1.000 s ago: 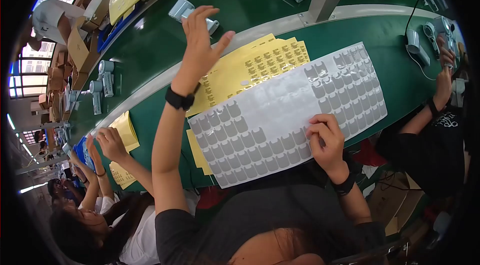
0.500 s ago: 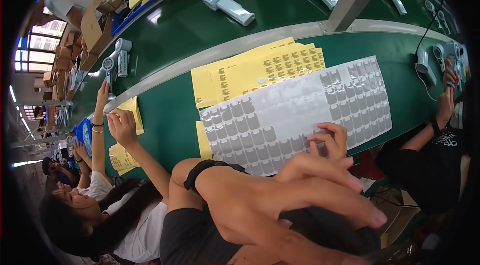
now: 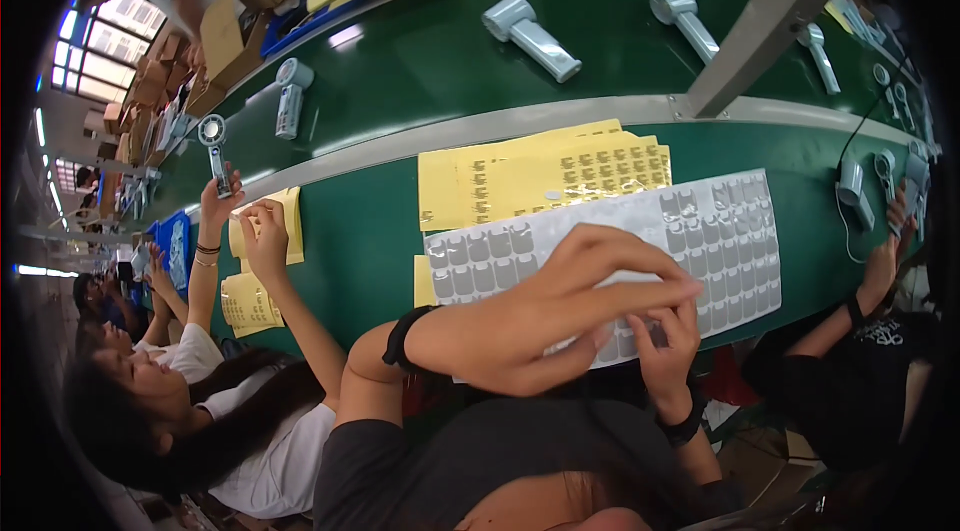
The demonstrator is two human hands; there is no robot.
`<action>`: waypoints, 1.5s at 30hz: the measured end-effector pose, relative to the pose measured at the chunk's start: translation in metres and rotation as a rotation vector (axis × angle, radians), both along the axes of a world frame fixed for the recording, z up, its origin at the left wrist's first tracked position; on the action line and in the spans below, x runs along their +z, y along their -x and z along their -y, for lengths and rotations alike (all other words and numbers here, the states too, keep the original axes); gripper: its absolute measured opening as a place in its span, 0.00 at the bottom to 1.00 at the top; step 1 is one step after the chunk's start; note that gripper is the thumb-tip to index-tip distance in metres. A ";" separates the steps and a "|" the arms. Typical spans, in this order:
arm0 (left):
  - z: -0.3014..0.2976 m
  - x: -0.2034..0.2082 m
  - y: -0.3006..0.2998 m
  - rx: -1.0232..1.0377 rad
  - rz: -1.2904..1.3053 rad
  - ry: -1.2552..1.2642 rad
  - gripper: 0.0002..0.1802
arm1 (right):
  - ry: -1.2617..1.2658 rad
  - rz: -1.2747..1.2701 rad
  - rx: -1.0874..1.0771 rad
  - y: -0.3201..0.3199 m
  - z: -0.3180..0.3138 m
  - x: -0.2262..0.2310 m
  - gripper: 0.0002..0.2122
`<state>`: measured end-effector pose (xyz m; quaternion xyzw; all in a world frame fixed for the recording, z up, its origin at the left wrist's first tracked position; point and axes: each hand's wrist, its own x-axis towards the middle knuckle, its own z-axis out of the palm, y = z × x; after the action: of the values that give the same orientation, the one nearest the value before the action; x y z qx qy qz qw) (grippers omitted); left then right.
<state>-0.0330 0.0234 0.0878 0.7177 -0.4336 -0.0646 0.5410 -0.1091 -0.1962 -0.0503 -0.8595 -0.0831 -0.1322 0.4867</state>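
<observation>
A white sheet of grey die-cut stickers (image 3: 730,261) lies on the green table in front of me, with a bare white patch in its middle. My left hand (image 3: 560,311) reaches across it from the left. Its fingers stretch rightward and its thumb is apart from them, with nothing visible in between. Just below those fingertips is my right hand (image 3: 668,356), at the near edge of the sheet, its fingers bent and the thumb apart. The left hand partly covers the right fingertips, and I see nothing held there. Yellow printed label sheets (image 3: 520,171) lie behind the sticker sheet, partly under it.
White handheld fans (image 3: 535,39) stand out on the far green surface beyond a metal rail (image 3: 350,156). A metal post (image 3: 755,36) rises at the right. The person at left holds up a fan (image 3: 215,146) near more yellow sheets (image 3: 250,303). Another person's hand (image 3: 885,266) works at right.
My left hand has drawn back from close to the camera to over the sticker sheet. The right hand has come nearer to me. The left neighbour has lifted a fan, and the whole view has shifted.
</observation>
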 end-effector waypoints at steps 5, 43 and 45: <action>-0.049 -0.044 -0.056 0.546 0.331 -0.293 0.27 | -0.323 -0.212 0.008 0.005 0.002 0.009 0.03; 0.035 -0.086 -0.045 0.746 0.186 0.057 0.26 | -0.899 -0.347 0.065 -0.065 -0.023 0.091 0.17; 0.039 -0.088 -0.045 0.757 0.227 0.053 0.21 | -0.939 -0.358 0.130 -0.073 -0.028 0.095 0.20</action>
<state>0.0120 -0.0156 0.0001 0.8152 -0.1969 0.2306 0.4935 -0.0364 -0.1683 0.0450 -0.5501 0.0167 0.0248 0.8345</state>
